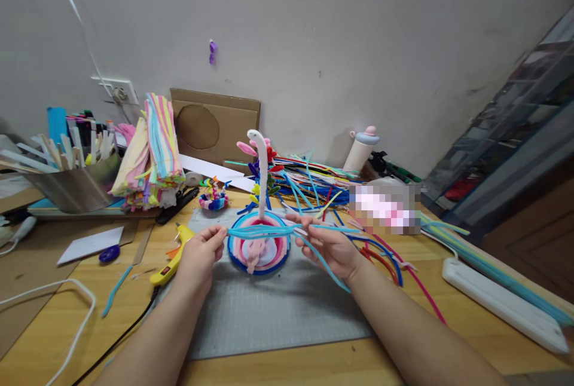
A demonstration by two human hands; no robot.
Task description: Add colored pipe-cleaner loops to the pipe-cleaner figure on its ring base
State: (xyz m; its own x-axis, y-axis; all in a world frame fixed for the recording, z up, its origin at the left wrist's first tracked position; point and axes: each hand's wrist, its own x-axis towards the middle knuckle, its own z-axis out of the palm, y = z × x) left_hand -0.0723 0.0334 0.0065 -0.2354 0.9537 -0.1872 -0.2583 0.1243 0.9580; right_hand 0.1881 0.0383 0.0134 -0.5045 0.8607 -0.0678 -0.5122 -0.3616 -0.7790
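Got a wooden desk point(323, 368) right up against a plain grey wall point(381, 45), grey mat point(269, 323) on top. Pinching one bunch of blue pipe cleaners point(260, 232) with both left hand point(202, 253) and right hand point(330, 247), above the mat, toward its far edge. Counting one glue gun point(173, 259) off the mat's left edge, one bottle point(360, 152) at the desk's far edge.

The left hand point(204, 254) pinches one end of some blue stems point(262, 232), and the right hand point(332, 247) grips them near the other, loose ends trailing past its fingers. They stretch above the mat point(278, 326) and across a ringed disc point(278, 259) near the mat's far edge, where a white neck point(262, 180) stands upright. A glue gun point(164, 272) lies by the mat's left edge. Along the desk's point(323, 368) back edge are a metal bin point(87, 186) toward the left corner, loose stems point(309, 175) and a bottle point(359, 154).
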